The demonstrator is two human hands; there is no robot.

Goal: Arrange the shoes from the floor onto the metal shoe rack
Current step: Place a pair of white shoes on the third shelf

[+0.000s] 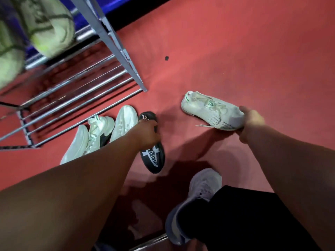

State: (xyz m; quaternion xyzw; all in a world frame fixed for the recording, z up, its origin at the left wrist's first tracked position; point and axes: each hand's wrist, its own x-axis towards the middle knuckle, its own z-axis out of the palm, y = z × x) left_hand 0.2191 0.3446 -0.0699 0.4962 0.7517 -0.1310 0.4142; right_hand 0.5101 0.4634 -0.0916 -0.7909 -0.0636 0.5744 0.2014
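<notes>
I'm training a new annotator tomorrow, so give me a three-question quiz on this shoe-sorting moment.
1. True or false: the left hand grips the black shoe.
2. What does the right hand hold? A) a white shoe with green trim B) a red sandal C) nothing
3. How many loose white shoes lie beside the metal rack, just left of the black shoe?
Key: 1 true; 2 A; 3 three.
</notes>
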